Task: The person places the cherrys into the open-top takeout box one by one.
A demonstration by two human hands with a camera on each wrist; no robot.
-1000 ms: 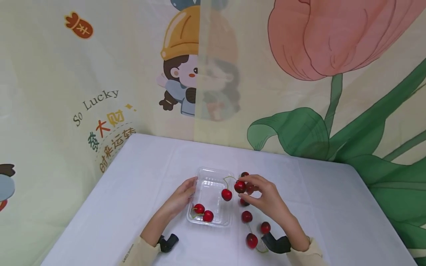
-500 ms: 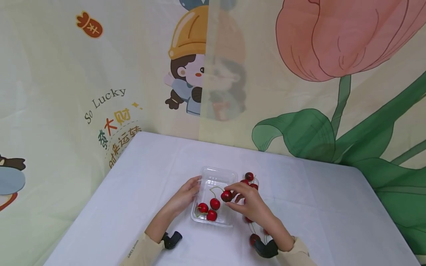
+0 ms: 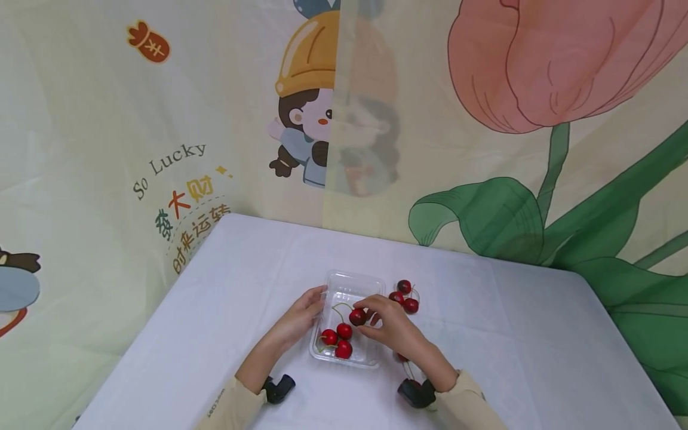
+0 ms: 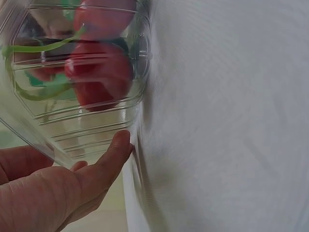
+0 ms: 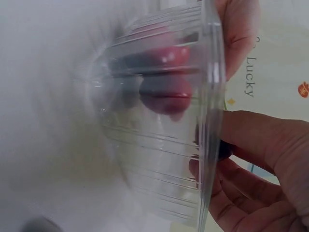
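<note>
My left hand (image 3: 301,316) grips the left side of a clear plastic box (image 3: 357,278), its thumb and fingers around the wall in the left wrist view. My right hand (image 3: 392,325) pinches a dark red cherry (image 3: 357,316) over the inside of the box. A looped green stem joins this cherry to a second cherry (image 3: 344,331), which is low in the box. Beside that one, a pair of cherries (image 3: 343,349) lies near the front left corner. In the right wrist view, the box wall partly hides the pinched cherry (image 5: 225,150).
Three cherries (image 3: 411,306) lie on the white tablecloth (image 3: 484,346) to the right of the box. More cherries (image 3: 400,357) are partly hidden under my right forearm. A printed curtain (image 3: 242,119) hangs behind the table. Black wrist cameras (image 3: 279,389) sit on both wrists.
My right hand has moved left and down with the joined cherries, from beyond the right rim to over the box. The hanging cherry has come down beside the pair. My left hand keeps its hold.
</note>
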